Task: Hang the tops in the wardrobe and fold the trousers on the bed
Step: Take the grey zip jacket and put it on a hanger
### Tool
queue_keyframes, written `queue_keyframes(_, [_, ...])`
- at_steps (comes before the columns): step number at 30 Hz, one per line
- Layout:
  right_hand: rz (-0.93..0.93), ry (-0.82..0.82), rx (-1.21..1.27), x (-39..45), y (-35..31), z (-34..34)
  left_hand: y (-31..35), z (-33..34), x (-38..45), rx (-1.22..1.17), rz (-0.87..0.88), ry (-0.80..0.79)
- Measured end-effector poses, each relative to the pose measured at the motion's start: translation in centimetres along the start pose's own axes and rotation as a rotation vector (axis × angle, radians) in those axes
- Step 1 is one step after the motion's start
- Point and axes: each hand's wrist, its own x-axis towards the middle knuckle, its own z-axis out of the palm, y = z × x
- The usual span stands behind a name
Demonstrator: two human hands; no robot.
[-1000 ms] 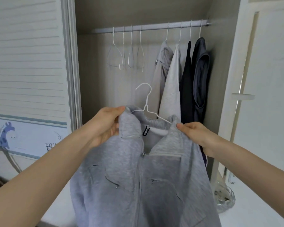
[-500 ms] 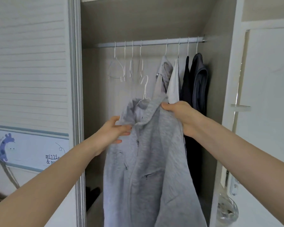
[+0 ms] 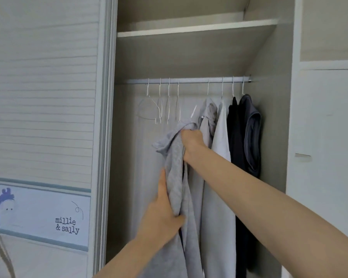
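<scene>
The right hand (image 3: 191,138) clamps the collar of the light grey zip-up fleece top (image 3: 176,177), raised below the silver metal wardrobe rail (image 3: 189,80); the left hand (image 3: 163,209) grips its body. Hanging step: next, its blurred hanger hook must catch the rail's gap.

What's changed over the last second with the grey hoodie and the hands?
The right hand has raised the grey hoodie by its collar toward the rail, beside the hung tops. The left hand left the collar and now holds the body lower down. The empty hangers and four hung tops stayed put.
</scene>
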Motion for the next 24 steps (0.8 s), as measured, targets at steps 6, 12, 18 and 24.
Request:
queue_keyframes(6, [-0.032, 0.071, -0.041, 3.0, 0.7, -1.4, -4.2, -1.7, 2.8, 0.325, -0.023, 0.093])
queue_keyframes(12, [-0.113, 0.133, -0.156, 7.2, 0.6, -1.1, -8.2, -1.8, 6.7, 0.323, 0.003, 0.149])
queue_keyframes(18, [-0.244, 0.164, -0.286, 13.4, -1.3, 0.8, -9.3, 0.2, 13.5, 0.046, 0.048, 0.120])
queue_keyframes(24, [-0.328, 0.202, -0.305, 20.8, -3.9, 2.8, -8.5, 3.1, 21.4, -0.114, 0.095, 0.122])
